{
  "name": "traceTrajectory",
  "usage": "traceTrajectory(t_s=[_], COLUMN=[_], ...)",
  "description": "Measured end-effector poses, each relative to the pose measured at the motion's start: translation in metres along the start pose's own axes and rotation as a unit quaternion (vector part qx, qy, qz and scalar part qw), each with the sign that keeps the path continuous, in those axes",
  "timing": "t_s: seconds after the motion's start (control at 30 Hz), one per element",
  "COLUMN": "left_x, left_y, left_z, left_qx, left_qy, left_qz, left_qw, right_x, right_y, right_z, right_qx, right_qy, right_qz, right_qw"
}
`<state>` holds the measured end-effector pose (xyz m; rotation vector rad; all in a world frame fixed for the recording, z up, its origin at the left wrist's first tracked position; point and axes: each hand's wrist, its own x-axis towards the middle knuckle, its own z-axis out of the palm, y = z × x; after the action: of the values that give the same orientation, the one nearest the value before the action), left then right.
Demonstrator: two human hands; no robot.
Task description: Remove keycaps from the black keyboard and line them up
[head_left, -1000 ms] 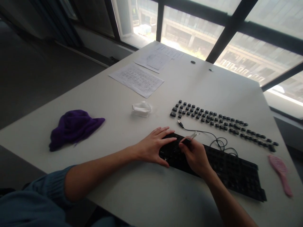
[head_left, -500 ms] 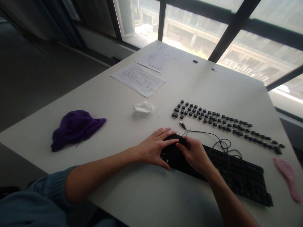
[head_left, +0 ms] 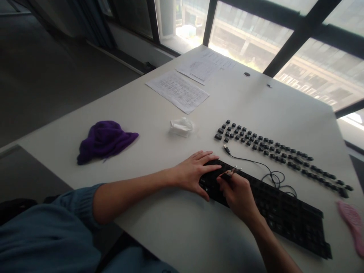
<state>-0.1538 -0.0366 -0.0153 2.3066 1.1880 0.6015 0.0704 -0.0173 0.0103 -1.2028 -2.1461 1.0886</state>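
Note:
A black keyboard (head_left: 290, 216) lies slantwise near the front of the white table. Spread over its left end, my left hand (head_left: 195, 173) is open, fingers stretched on the keys and thumb by the near edge. My right hand (head_left: 238, 194) is closed above the keyboard, just right of the left hand. Between its thumb and fingers is a small keycap puller (head_left: 234, 169) with thin wire ends sticking up. A dark piece by the fingertips may be a keycap; I cannot tell for certain. Beyond the keyboard, loose black keycaps (head_left: 265, 146) stand in rows.
The keyboard's USB cable (head_left: 254, 162) coils behind it. A pink hairbrush (head_left: 351, 220) lies at the right. Farther left are a white tissue pack (head_left: 182, 127), a purple cloth (head_left: 105, 140) and printed sheets (head_left: 179, 91). Windows (head_left: 250, 34) border the table's far side.
My right hand has drawn back from the keyboard's far edge and turned, so the puller's wire ends now point up and away. My left hand stays on the keyboard. The view has shifted slightly left.

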Motion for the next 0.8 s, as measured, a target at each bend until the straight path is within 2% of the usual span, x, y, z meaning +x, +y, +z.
traceTrajectory(t_s=[0.2, 0.33, 0.63, 0.8], left_x=[0.000, 0.000, 0.000, -0.001], left_y=[0.000, 0.001, -0.001, -0.001], left_z=[-0.001, -0.001, 0.002, 0.002], left_qx=[0.003, 0.002, -0.013, -0.014], left_qy=[0.002, 0.004, 0.011, 0.012], left_qz=[0.004, 0.002, 0.005, 0.006], left_qw=[1.000, 1.000, 1.000, 1.000], right_x=[-0.003, -0.001, 0.023, 0.032], right_y=[0.004, 0.008, -0.003, 0.000], right_z=[-0.004, -0.005, -0.014, -0.017], right_qx=[0.017, 0.025, 0.015, 0.026], right_qy=[0.028, 0.054, -0.020, -0.048], right_qz=[0.005, 0.037, 0.061, 0.070], right_qw=[0.999, 0.998, 0.998, 0.996])
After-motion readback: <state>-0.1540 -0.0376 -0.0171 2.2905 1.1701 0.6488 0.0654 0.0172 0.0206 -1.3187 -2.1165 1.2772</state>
